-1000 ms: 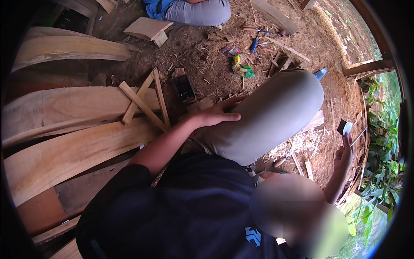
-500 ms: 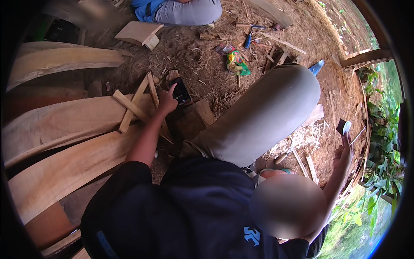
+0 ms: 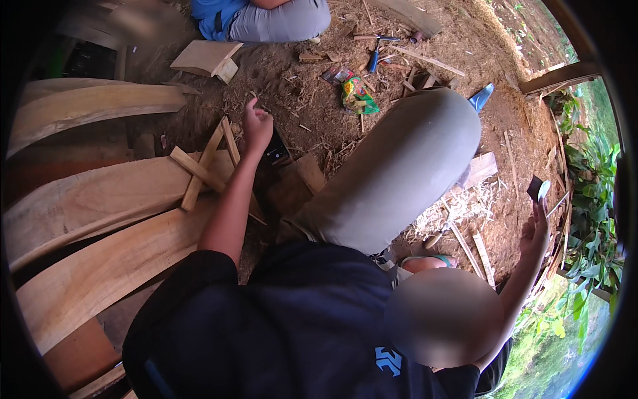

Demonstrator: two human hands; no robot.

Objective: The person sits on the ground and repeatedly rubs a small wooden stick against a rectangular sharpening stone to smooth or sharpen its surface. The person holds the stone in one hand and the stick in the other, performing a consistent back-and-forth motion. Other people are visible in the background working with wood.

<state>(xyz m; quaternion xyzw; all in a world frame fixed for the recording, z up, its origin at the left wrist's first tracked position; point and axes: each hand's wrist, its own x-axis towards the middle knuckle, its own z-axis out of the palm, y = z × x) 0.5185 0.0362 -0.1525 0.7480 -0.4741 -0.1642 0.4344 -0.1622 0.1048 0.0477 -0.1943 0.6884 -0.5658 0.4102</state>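
Observation:
My left hand (image 3: 258,126) is raised beside a dark phone (image 3: 278,149), partly covering it from view. Its index finger points forward, the other fingers are loosely bent, and nothing shows in it. The phone rests by a wooden block (image 3: 310,174) on the ground. Out at the right, my right hand (image 3: 533,229) is lifted, pinching a small flat thing, dark on one side with a whitish rounded part (image 3: 544,190); its kind is too small to tell. Between my hands is my bent knee in grey trousers (image 3: 405,159).
Long curved planks (image 3: 100,193) lie at the left, with crossed wooden strips (image 3: 199,169) on them. A hammer (image 3: 373,61), a green and yellow packet (image 3: 359,96) and wood shavings (image 3: 458,216) lie on the dirt. Another person (image 3: 279,20) sits at the far side.
My left hand has come off the phone and moved forward, its index finger now past the phone. My right hand keeps its pinch, shifting slightly right. The whole view has shifted a little.

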